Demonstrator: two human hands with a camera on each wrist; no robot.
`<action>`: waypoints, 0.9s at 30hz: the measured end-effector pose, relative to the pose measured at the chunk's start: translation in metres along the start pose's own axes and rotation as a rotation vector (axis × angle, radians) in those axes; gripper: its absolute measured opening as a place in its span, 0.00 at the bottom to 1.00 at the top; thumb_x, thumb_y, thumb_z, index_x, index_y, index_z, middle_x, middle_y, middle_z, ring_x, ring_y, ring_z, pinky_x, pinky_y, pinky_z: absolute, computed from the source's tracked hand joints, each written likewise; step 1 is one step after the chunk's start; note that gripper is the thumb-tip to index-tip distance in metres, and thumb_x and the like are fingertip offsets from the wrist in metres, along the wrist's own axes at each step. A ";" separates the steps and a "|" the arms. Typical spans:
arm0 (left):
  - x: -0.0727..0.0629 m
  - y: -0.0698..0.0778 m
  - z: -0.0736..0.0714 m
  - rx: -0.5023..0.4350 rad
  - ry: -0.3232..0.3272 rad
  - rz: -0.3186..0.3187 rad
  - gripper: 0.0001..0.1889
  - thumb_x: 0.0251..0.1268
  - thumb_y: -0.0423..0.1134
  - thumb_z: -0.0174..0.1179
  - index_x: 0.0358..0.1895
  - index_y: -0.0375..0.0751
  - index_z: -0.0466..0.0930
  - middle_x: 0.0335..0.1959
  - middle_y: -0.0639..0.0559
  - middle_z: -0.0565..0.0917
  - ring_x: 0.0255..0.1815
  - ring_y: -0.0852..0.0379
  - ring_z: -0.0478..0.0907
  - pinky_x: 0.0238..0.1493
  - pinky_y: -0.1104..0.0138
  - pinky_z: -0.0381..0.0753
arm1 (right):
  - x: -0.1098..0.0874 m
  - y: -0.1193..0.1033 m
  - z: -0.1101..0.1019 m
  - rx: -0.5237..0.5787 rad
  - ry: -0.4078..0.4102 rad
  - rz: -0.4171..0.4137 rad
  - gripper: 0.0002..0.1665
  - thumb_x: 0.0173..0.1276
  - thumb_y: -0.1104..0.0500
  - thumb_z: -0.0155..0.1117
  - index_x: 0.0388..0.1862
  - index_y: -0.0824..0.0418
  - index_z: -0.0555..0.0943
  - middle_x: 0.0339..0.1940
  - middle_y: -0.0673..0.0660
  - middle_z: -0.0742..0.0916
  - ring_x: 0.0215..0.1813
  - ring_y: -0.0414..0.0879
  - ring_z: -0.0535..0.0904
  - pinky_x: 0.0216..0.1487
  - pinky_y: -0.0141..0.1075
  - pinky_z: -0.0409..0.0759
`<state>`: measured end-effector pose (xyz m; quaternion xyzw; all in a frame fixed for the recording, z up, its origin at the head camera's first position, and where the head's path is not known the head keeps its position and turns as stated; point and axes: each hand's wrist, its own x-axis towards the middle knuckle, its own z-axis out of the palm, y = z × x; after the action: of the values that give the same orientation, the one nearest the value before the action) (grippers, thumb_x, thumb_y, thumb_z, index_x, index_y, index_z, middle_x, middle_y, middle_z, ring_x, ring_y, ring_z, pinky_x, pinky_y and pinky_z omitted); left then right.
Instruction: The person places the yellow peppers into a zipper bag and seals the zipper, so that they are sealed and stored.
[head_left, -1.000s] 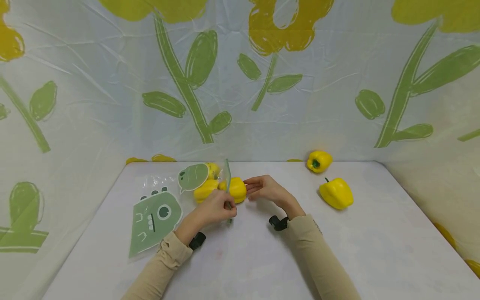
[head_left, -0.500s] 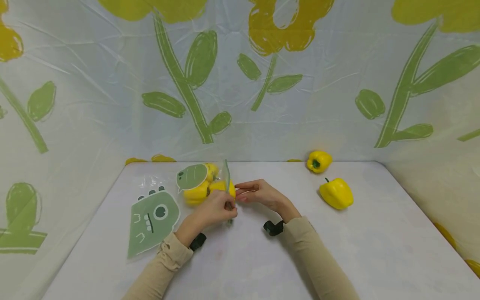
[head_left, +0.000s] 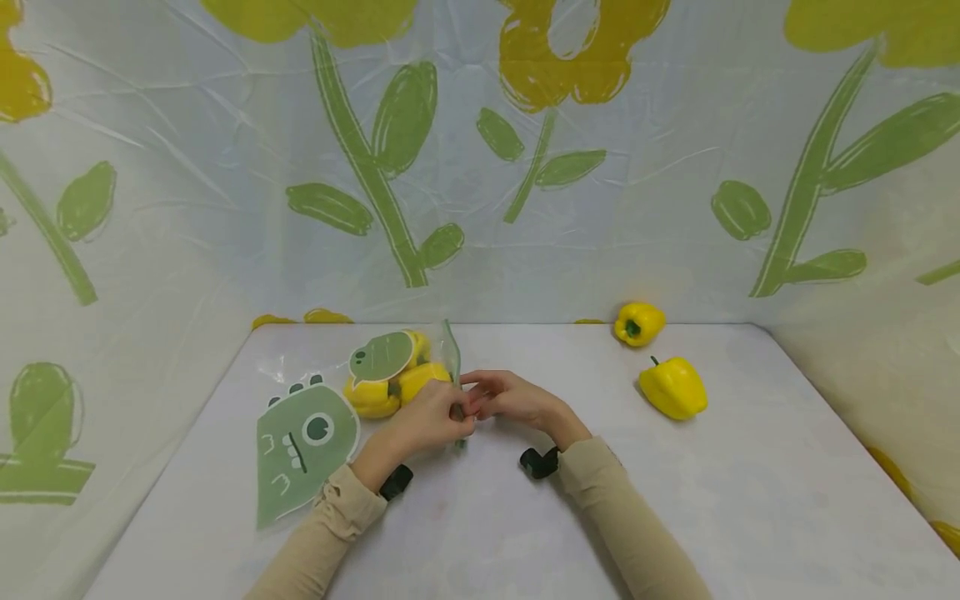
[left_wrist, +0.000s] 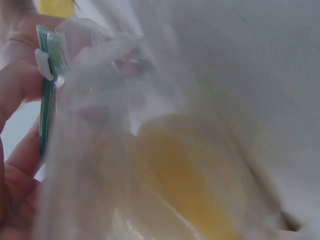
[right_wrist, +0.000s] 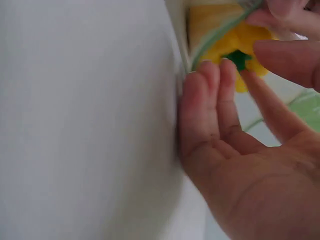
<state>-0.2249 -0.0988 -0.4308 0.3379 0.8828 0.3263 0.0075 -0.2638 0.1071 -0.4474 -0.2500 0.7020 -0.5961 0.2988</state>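
Observation:
A clear zip bag (head_left: 303, 446) with a green monster print lies on the left half of the table. Inside it are several yellow bell peppers (head_left: 372, 400), grouped near its mouth. My left hand (head_left: 429, 417) pinches the bag's edge by the green zip strip (head_left: 452, 350). A white slider (left_wrist: 44, 65) sits on that strip in the left wrist view. My right hand (head_left: 521, 404) is at the mouth, its fingers extended and fingertips close to my left hand. In the right wrist view, those fingers overlap a pepper (right_wrist: 240, 42) with a green stem end.
Two loose yellow bell peppers stand at the right: one (head_left: 639, 323) by the back edge, another (head_left: 673, 388) nearer. A white cloth wall (head_left: 480, 275) with printed flowers rises behind the white table (head_left: 750, 500).
My right hand has moved left, up to the bag's mouth. The pepper in front of its fingers has slid left, deeper into the bag. My left hand keeps its place.

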 end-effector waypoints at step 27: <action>-0.020 -0.003 -0.018 0.026 -0.179 0.066 0.07 0.50 0.29 0.64 0.21 0.45 0.81 0.17 0.63 0.75 0.19 0.68 0.67 0.24 0.72 0.72 | -0.166 -0.029 -0.128 -0.923 0.588 0.643 0.46 0.60 0.44 0.67 0.62 0.79 0.67 0.51 0.76 0.78 0.45 0.65 0.75 0.45 0.57 0.74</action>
<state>-0.2158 -0.1226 -0.4229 0.3946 0.8712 0.2833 0.0711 -0.2399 0.3075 -0.3842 0.0444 0.9795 -0.1562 0.1191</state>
